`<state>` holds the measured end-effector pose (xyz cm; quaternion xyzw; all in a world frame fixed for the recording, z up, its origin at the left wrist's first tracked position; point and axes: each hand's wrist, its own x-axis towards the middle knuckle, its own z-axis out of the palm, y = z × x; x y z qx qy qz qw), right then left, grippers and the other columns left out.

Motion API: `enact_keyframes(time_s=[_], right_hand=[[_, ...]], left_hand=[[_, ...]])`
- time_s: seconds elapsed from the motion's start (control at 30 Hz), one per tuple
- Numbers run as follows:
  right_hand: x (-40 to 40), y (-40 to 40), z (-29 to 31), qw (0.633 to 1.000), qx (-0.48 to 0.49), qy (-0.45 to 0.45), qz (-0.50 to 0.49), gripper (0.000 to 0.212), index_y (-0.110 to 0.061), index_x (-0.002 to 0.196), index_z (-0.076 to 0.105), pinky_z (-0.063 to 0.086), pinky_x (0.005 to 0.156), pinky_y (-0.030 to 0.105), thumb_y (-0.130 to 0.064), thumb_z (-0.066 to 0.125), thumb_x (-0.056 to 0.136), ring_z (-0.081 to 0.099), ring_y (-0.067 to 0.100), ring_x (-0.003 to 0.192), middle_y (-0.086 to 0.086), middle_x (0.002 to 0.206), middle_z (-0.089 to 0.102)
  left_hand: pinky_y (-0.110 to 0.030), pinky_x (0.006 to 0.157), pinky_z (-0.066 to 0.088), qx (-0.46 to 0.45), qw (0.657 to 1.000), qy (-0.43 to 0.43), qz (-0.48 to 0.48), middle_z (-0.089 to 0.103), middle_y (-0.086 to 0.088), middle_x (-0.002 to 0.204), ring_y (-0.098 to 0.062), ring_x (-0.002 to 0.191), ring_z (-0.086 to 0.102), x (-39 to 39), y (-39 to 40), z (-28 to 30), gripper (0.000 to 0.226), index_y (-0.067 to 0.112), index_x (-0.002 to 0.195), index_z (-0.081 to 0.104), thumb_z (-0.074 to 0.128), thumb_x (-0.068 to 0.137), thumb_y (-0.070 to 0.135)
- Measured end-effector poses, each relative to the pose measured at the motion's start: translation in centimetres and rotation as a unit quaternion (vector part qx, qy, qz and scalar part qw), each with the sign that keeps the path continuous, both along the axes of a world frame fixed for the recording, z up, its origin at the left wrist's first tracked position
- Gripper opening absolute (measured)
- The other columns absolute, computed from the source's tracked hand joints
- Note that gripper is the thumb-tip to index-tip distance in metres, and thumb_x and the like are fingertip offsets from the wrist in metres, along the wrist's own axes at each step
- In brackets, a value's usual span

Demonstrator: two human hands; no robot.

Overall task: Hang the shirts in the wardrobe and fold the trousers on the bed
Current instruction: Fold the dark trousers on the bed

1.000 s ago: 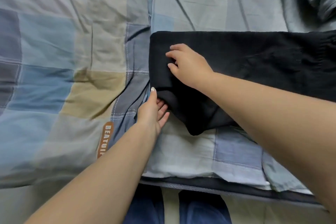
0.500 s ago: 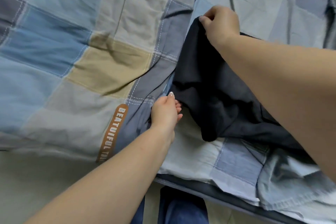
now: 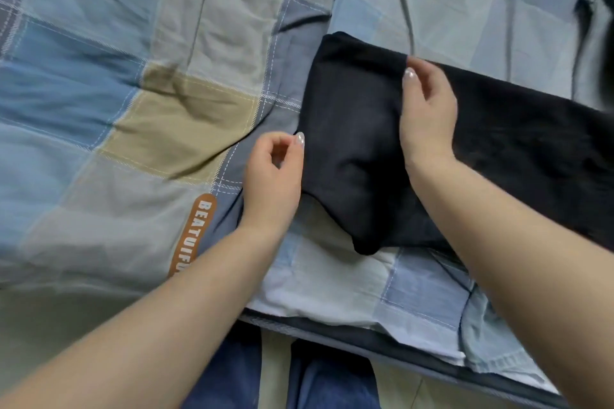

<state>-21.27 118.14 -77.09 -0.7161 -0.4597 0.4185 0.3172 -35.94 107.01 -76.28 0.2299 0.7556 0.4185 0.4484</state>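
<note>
**Dark trousers held at the fold on the patchwork quilt**

While the black trousers (image 3: 358,129) lie across the patchwork quilt (image 3: 133,109), their folded end is pinched at its far edge by the right hand (image 3: 428,116), thumb on top and fingers curled over the cloth. The right forearm is stretched across the trousers from the near right. Just left of the trousers' left edge, the left hand (image 3: 272,176) is held with fingers loosely curled and apart, thumb tip near the cloth; whether it touches cannot be told. An orange label (image 3: 196,236) is seen left of the trousers.
</note>
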Motion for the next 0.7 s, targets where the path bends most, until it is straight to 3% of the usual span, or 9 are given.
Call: enact_keyframes(time_s=[0.03,0.1,0.17,0.27,0.33,0.4,0.47,0.57,0.7], right_hand=[[1.2,-1.8,0.1,0.998,-0.006,0.000,-0.056,0.020,-0.024,0.109,0.064,0.040,0.085,0.005,-0.022,0.051,0.094,0.057,-0.009,0.094,-0.016,0.105,0.064],[3.4,-5.3,-0.1,0.990,-0.037,0.007,-0.134,0.019,-0.028,0.100,0.066,0.045,0.089,0.013,-0.024,0.049,0.094,0.059,-0.005,0.096,-0.017,0.100,0.065],[4.9,-8.1,-1.1,0.986,-0.093,0.031,-0.138,0.019,-0.033,0.099,0.065,0.046,0.098,0.028,-0.024,0.048,0.094,0.059,0.002,0.104,-0.012,0.108,0.065],[6.4,-9.6,-2.7,0.965,-0.220,0.127,-0.062,0.032,-0.035,0.121,0.059,0.037,0.108,0.034,-0.034,0.051,0.089,0.049,0.006,0.123,-0.011,0.133,0.054],[7.3,-9.0,-3.1,0.946,-0.253,0.192,-0.067,0.036,-0.035,0.121,0.059,0.037,0.101,0.028,-0.039,0.054,0.086,0.051,0.002,0.119,-0.015,0.129,0.057],[8.3,-8.2,-3.0,0.931,-0.246,0.240,-0.125,0.021,-0.035,0.108,0.063,0.041,0.090,0.027,-0.038,0.052,0.091,0.059,0.000,0.106,-0.016,0.112,0.066],[9.4,-8.0,-2.8,0.927,-0.230,0.249,-0.163,0.019,-0.035,0.104,0.064,0.041,0.087,0.026,-0.037,0.048,0.094,0.062,0.001,0.103,-0.015,0.108,0.069],[10.1,-8.6,-2.8,0.904,-0.228,0.309,-0.188,0.031,-0.033,0.120,0.059,0.033,0.096,0.025,-0.043,0.041,0.097,0.057,-0.001,0.109,-0.015,0.120,0.063],[10.7,-8.5,-2.8,0.868,-0.239,0.391,-0.192,0.048,-0.034,0.137,0.047,0.022,0.110,0.032,-0.056,0.034,0.095,0.048,0.004,0.121,-0.013,0.138,0.052]], left_hand=[[-0.018,0.078,0.046,-0.010,1.000,0.005,-0.026,0.063,0.010,0.092,0.001,0.084,0.058,-0.3,1.1,-0.4,0.004,0.025,0.090,0.058,0.062,0.090,0.027],[-0.015,0.089,0.045,-0.063,0.995,-0.009,-0.081,0.060,0.005,0.115,-0.002,0.104,0.057,-0.5,3.0,-1.6,0.030,0.022,0.113,0.054,0.068,0.087,0.028],[-0.026,0.096,0.048,-0.116,0.985,-0.053,-0.116,0.060,0.002,0.122,-0.010,0.109,0.060,-0.4,4.8,-2.7,0.053,0.017,0.128,0.047,0.072,0.083,0.029],[-0.039,0.095,0.052,-0.160,0.972,-0.078,-0.156,0.065,-0.002,0.119,-0.017,0.105,0.065,-0.4,6.5,-3.7,0.058,0.013,0.127,0.050,0.078,0.078,0.029],[-0.040,0.091,0.054,-0.176,0.963,-0.117,-0.169,0.069,-0.005,0.113,-0.021,0.101,0.068,-0.8,7.0,-3.7,0.048,0.010,0.121,0.057,0.077,0.079,0.024],[-0.036,0.085,0.056,-0.173,0.958,-0.157,-0.167,0.072,-0.006,0.108,-0.022,0.100,0.069,-1.5,7.2,-3.3,0.035,0.009,0.115,0.062,0.073,0.083,0.016],[-0.030,0.075,0.058,-0.146,0.961,-0.178,-0.151,0.072,-0.004,0.105,-0.019,0.095,0.070,-1.9,7.3,-2.3,0.028,0.010,0.113,0.063,0.068,0.085,0.009],[-0.023,0.064,0.055,-0.098,0.957,-0.205,-0.179,0.072,0.000,0.100,-0.013,0.086,0.070,-0.6,7.4,0.4,0.027,0.014,0.111,0.061,0.061,0.087,0.001],[-0.026,0.072,0.055,-0.052,0.924,-0.235,-0.296,0.069,0.004,0.109,-0.012,0.097,0.067,2.9,7.7,4.7,0.048,0.022,0.121,0.052,0.062,0.078,0.003]])
